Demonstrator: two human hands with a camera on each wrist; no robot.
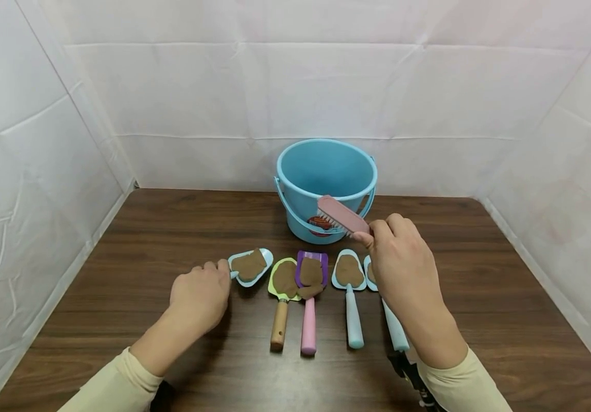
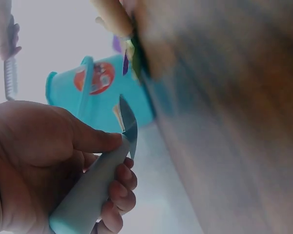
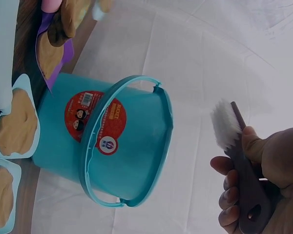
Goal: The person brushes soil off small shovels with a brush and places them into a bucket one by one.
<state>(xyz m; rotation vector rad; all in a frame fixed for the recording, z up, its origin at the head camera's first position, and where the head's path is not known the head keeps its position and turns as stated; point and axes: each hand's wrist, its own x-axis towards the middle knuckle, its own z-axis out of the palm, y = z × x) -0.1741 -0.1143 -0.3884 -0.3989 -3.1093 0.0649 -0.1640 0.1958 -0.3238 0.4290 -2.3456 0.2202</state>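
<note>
My left hand point(image 1: 199, 294) grips the pale blue handle point(image 2: 90, 190) of a toy shovel; its blade point(image 1: 266, 258) carries a flat brown lump point(image 1: 249, 265) that looks like clay or damp sand. That blade is just over the table or touching it; I cannot tell which. Up in front of the bucket, my right hand point(image 1: 405, 257) holds a dusty-pink brush point(image 1: 343, 214), its white bristles point(image 3: 224, 124) facing down in the head view. Behind the brush stands a blue bucket point(image 1: 295, 203) with a red label and its handle hanging down at the front. Its inner floor is hidden.
Side by side lie a green shovel with wooden handle point(image 1: 279, 327), a purple one with pink handle point(image 1: 308, 329), and two pale blue shovels point(image 1: 354, 323), all bearing brown lumps. My right hand partly covers the rightmost. White sheeting point(image 1: 197, 86) encloses the brown table point(image 1: 171, 229).
</note>
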